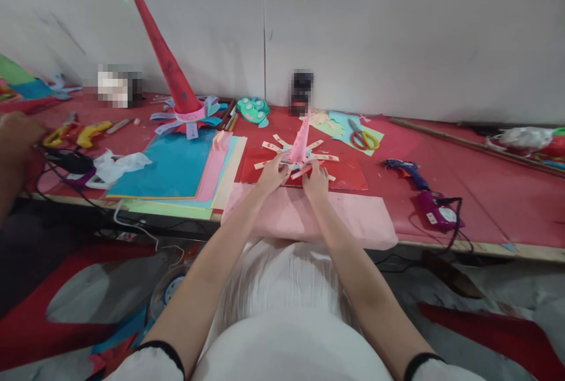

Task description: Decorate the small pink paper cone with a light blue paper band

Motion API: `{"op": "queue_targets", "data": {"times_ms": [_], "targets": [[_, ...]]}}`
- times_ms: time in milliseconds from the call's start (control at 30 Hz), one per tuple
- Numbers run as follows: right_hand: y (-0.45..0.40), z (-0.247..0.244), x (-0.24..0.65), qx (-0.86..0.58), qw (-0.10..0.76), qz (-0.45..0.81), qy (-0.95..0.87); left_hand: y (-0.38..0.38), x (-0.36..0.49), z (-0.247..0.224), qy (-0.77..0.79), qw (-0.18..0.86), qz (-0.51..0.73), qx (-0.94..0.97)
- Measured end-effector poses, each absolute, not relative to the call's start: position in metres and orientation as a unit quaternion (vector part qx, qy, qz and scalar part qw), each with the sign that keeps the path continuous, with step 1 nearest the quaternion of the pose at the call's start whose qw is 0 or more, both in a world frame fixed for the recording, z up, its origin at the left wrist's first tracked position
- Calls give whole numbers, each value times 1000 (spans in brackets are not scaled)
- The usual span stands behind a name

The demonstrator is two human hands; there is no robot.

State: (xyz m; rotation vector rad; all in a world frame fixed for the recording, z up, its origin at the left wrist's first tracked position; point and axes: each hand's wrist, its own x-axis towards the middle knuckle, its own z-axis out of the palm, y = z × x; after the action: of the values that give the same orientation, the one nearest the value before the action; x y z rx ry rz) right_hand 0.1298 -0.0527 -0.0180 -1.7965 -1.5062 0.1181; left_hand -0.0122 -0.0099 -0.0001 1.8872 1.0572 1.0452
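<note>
A small pink paper cone [301,142] stands upright in front of me, with cream paper strips [270,146] fanning out round its base. They rest over a red sheet [348,176]. My left hand [273,175] has its fingers bent against the left side of the cone's base. On the other side, my right hand [316,181] is closed at the near edge of the base, on a pink paper strip [301,173]. The fingertips of both hands are small and partly hidden.
A tall red cone [170,57] with a strip-ringed base stands left, behind a stack of coloured sheets [163,163]. Scissors [364,136] and a blue glue gun [408,172] lie right, near a purple power socket [439,211]. Another person's arm [15,151] reaches in at far left.
</note>
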Motion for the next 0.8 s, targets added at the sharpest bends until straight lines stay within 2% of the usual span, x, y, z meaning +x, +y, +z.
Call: {"op": "queue_targets", "data": {"times_ms": [333, 500, 800], "targets": [[-56, -7, 127, -685, 459, 45, -564, 1, -13, -6, 397, 436, 519, 618], [-57, -7, 126, -647, 482, 157, -570, 3, -15, -5, 395, 422, 557, 596], [-53, -11, 125, -613, 560, 230, -508, -7, -15, 7, 447, 431, 490, 612]]}}
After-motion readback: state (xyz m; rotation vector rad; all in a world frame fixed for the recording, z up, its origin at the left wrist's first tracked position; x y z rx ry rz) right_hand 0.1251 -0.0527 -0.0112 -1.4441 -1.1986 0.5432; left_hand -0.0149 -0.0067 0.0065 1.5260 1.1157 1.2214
